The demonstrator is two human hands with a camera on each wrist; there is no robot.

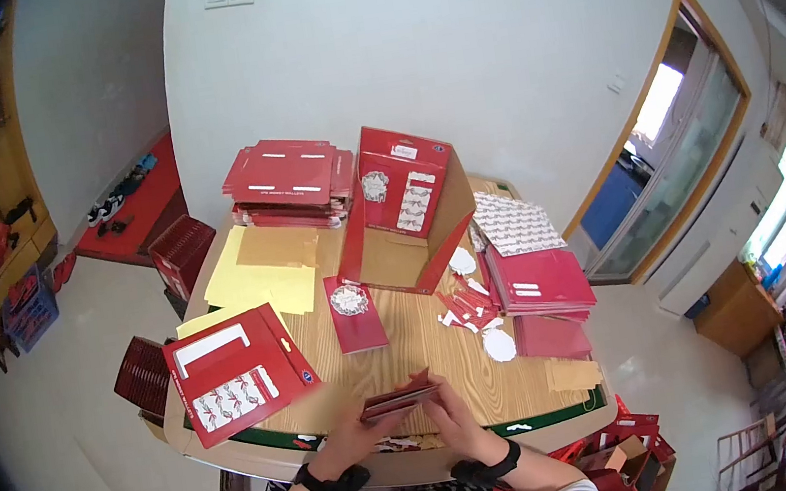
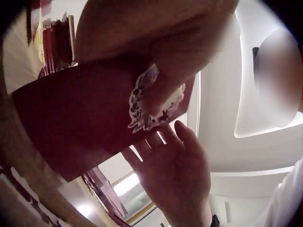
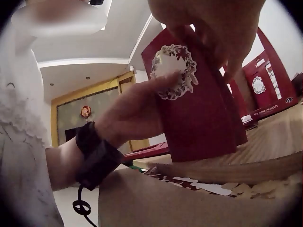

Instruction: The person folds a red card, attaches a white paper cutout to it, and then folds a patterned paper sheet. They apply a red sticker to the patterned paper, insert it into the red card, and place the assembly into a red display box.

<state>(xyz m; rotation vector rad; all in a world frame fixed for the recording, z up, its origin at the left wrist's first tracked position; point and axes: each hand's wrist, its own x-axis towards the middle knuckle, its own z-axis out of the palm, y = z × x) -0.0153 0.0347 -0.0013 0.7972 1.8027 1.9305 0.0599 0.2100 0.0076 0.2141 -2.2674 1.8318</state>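
Note:
My left hand (image 1: 345,447) grips dark red folded cards (image 1: 399,402) near the table's front edge. In the left wrist view its thumb lies over the white wreath cutout (image 2: 137,106) on the front card (image 2: 71,113). My right hand (image 1: 459,428) is at the cards' other end; the right wrist view shows its fingers bent over the top edge, beside a second red panel. A similar red card with a round wreath (image 1: 360,324) lies flat just beyond the hands.
An open red box (image 1: 405,184) stands at the back between stacked red sheets (image 1: 285,175) and a red card pile (image 1: 542,280). Yellow sheets (image 1: 269,282) and a red flat package (image 1: 236,375) lie left. White and red paper scraps (image 1: 470,305) are at right.

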